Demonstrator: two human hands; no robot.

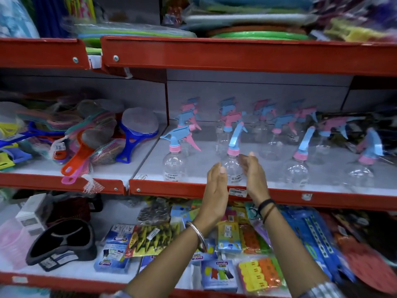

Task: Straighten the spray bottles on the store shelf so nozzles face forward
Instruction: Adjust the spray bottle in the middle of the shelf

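Note:
Several clear spray bottles with blue and pink trigger heads stand on the white middle shelf (pixel 193 162). The front-left bottle (pixel 173 157) has its nozzle pointing left. The second front bottle (pixel 232 162) has its blue head turned toward me. My left hand (pixel 216 190) and my right hand (pixel 253 175) sit on either side of that bottle, fingers straight, close to it but apart from its body. Two more front bottles (pixel 297 166) (pixel 363 168) stand to the right. Further bottles (pixel 231 122) behind point their nozzles in mixed directions.
A red shelf lip (pixel 182 189) with a price tag (pixel 236 192) runs under my hands. Coloured brushes and strainers (pixel 86 138) fill the left bay. Packets of clips (pixel 227 237) lie on the lower shelf. An upper red shelf (pixel 236 54) overhangs.

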